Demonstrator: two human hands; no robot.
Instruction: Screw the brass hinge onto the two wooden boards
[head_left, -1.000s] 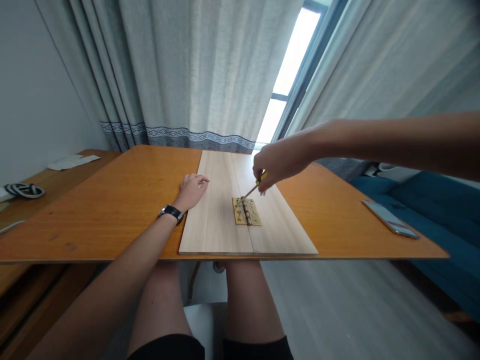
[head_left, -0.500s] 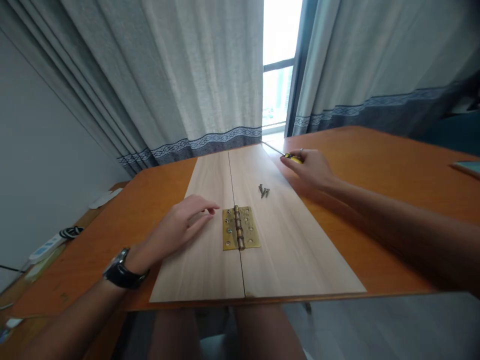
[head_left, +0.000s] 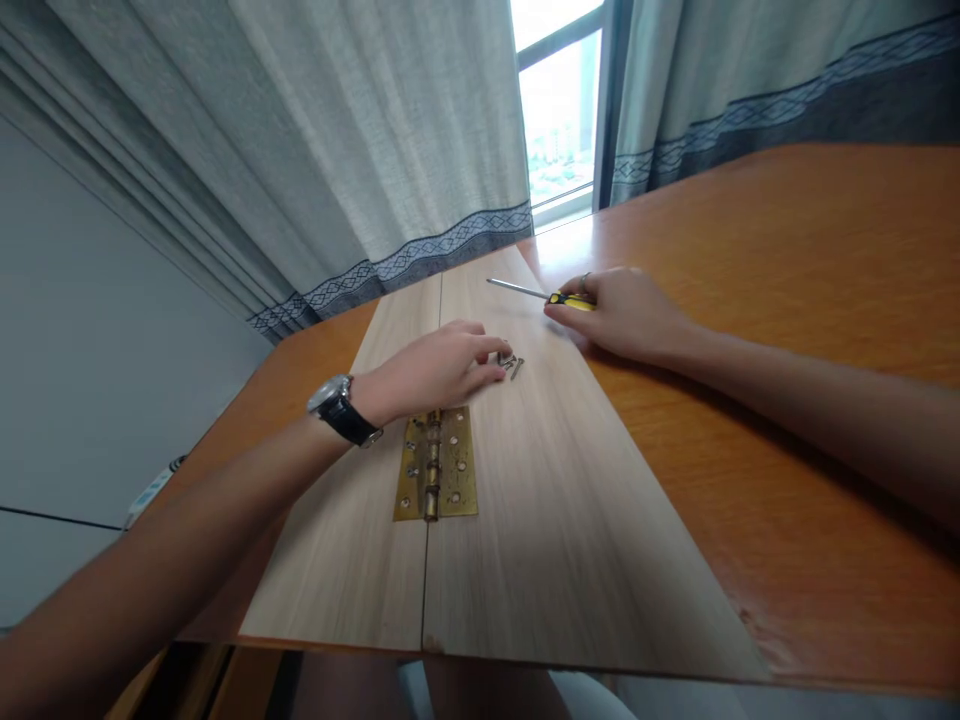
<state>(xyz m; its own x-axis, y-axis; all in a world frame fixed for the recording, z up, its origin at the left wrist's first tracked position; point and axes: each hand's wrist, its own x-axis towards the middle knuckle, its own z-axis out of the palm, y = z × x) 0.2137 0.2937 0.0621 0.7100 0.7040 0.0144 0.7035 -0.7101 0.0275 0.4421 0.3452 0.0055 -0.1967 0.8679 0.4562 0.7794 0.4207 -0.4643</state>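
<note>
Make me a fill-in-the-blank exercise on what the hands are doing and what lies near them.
The right hand holds a yellow-and-black ____. The fingers of the left hand are at a small group of metal ____. A brass-coloured ____ spans the seam between two pale boards. The hand wearing a watch is the ____ one.

Missing words: screwdriver; screws; hinge; left.

left hand (head_left: 435,372) scooted across the hinge (head_left: 433,470), fingers now at the screws (head_left: 517,368) | right hand (head_left: 630,315) pulled the screwdriver (head_left: 573,301) off the hinge, over by the right board's (head_left: 570,480) edge
</note>
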